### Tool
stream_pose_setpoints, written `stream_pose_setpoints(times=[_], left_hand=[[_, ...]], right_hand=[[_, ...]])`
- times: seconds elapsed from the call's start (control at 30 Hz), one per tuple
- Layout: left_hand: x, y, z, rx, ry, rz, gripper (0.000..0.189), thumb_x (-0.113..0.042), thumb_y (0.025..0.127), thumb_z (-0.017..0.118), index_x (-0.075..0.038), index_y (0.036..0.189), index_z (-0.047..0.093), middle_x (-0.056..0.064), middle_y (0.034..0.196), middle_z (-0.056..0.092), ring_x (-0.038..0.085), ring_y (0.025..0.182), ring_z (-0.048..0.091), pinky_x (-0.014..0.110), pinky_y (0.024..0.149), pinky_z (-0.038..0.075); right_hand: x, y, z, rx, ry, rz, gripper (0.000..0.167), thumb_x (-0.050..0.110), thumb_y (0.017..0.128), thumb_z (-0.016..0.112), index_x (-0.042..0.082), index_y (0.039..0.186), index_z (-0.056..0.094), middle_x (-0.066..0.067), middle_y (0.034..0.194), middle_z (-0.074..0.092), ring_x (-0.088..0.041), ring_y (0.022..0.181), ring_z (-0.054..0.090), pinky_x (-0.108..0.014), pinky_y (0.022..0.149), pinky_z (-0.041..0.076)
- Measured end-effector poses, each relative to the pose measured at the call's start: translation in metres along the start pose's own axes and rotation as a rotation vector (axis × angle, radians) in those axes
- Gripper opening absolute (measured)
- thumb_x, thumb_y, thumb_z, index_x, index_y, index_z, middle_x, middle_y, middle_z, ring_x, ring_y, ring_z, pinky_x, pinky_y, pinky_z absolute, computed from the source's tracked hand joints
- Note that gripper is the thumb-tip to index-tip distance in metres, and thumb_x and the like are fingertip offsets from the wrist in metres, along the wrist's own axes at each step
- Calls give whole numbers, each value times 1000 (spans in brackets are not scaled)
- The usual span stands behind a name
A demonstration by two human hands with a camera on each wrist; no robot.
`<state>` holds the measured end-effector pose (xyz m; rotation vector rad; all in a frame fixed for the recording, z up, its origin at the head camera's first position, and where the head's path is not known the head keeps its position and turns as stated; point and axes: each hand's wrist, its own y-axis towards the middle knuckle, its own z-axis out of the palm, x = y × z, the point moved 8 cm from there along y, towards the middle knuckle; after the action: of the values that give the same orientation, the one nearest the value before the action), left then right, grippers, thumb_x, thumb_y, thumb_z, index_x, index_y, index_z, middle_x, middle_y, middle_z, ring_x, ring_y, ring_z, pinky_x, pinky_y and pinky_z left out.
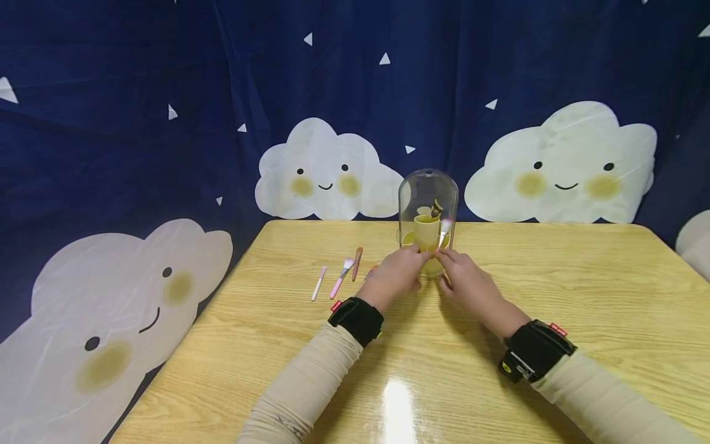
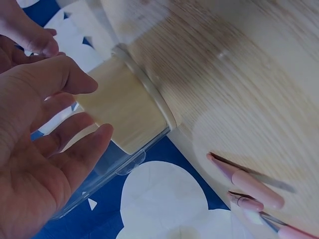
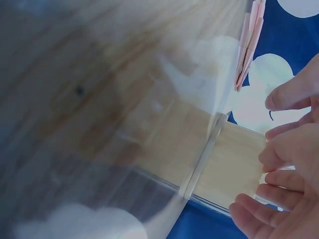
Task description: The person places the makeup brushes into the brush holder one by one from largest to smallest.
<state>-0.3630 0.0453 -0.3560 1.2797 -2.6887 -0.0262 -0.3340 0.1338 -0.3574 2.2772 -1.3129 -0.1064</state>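
Observation:
A clear domed case (image 1: 428, 179) stands upright near the table's back edge. Inside it are a pale yellow cup (image 1: 426, 229) with a dark-tipped item poking out and a white-bristled makeup brush (image 1: 445, 227). My left hand (image 1: 396, 274) reaches the case's lower front, its index finger toward the middle. From the other side my right hand (image 1: 471, 287) meets it there, the fingertips of both almost together. In the left wrist view the left fingers (image 2: 82, 144) are loosely bent beside the case's yellow lower part (image 2: 127, 107). The right fingers (image 3: 279, 189) bend loosely too.
To the left of the case lie a small white-handled brush (image 1: 318, 283), a pink makeup brush (image 1: 341, 279) and a brown-orange brush (image 1: 357, 264). Another small item shows partly behind the left hand. A dark blue cloud-print curtain (image 1: 333, 74) hangs behind the wooden table (image 1: 444, 394).

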Motion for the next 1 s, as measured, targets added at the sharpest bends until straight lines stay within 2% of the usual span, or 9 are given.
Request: stream_pose_setpoints(times=[0.23,0.4,0.57,0.8,1.0], left_hand=[[-2,2,3,24,59,-12,74,-26,88,79,-24,154,45,6,125,60,21,110,62,29,89,55],[-3,2,3,31,48,-22,75,-28,88,80,-24,154,46,5,125,59,20,111,61,28,88,54],[-4,1,3,21,31,-13,75,-29,87,81,-22,154,46,6,126,59,20,113,60,29,92,53],[0,-2,3,-23,-36,-5,43,-22,91,76,-9,129,61,4,121,64,20,112,63,28,90,53],[2,-8,1,-80,-46,-4,35,-19,93,73,-8,124,63,5,119,65,20,109,64,29,85,55]], right_hand=[[-2,3,-1,38,-10,18,50,-1,85,68,-13,132,58,-29,135,58,-46,113,61,-53,94,54],[-4,4,-2,79,0,46,48,0,86,67,-12,132,58,-29,135,58,-46,117,60,-54,96,52],[-5,5,-4,73,14,57,47,-1,85,67,-12,130,60,-29,133,60,-47,115,62,-54,93,54],[-4,3,-5,51,25,43,47,-2,84,69,-12,129,61,-29,131,61,-46,112,63,-54,93,54],[-8,3,-5,61,42,57,50,-2,85,69,-12,133,58,-31,134,59,-47,116,61,-55,94,53]])
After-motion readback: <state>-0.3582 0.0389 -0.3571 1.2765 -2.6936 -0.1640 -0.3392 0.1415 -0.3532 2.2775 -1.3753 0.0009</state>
